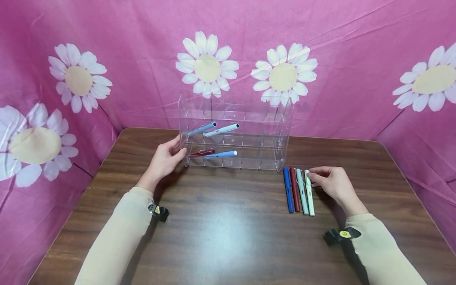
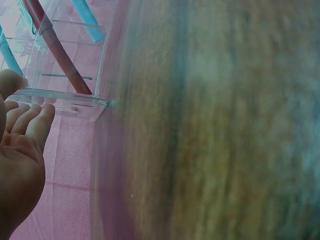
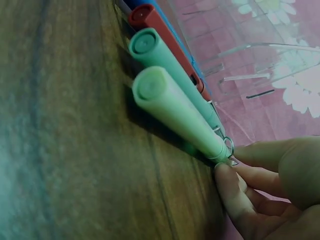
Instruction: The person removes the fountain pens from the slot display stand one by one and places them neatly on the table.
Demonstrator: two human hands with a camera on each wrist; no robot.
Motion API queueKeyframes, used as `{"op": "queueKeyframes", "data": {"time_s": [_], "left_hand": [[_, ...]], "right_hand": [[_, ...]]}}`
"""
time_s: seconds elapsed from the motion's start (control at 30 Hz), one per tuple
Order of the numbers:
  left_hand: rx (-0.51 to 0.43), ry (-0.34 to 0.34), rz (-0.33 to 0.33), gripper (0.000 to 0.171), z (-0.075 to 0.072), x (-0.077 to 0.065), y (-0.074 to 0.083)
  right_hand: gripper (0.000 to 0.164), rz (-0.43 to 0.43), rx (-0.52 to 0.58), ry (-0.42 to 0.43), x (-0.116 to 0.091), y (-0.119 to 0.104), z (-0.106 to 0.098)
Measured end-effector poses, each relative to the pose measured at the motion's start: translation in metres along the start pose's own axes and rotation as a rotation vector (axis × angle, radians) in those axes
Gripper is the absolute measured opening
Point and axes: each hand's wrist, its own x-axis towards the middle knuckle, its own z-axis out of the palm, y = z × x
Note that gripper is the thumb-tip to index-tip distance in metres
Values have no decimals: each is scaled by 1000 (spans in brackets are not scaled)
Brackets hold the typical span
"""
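A clear plastic pen rack (image 1: 263, 168) with tiers of compartments stands at the back of the table. My left hand (image 1: 162, 160) holds its left side panel between thumb and fingers. On the rack's left half lie a grey-blue pen (image 1: 201, 129) and a pale turquoise pen (image 1: 224, 130), above a dark red pen (image 1: 199, 153) and a light blue pen (image 1: 221, 154). My right hand (image 1: 335, 184) pinches the clip end of a pale green pen (image 3: 180, 120), which lies on the table. Beside it lie a mint pen (image 1: 302, 194), another dark red pen (image 1: 295, 190) and a blue pen (image 1: 288, 190).
The brown wooden table (image 1: 221, 237) ends behind the rack at a pink cloth (image 1: 149, 59) printed with white daisies. The row of pens lies near the rack's front right corner. Small dark devices sit on both wrists.
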Motion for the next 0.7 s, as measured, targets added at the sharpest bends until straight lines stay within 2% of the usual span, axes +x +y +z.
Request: {"op": "queueKeyframes", "data": {"time_s": [0.3, 0.53, 0.7], "left_hand": [[12, 0, 1, 56, 0, 1, 1], [-13, -4, 14, 56, 0, 1, -2], [-10, 1, 17, 56, 1, 1, -1]], "right_hand": [[41, 4, 61, -12, -6, -3, -2], [41, -35, 165, 61, -8, -9, -4], [43, -106, 207, 131, -9, -15, -5]]}}
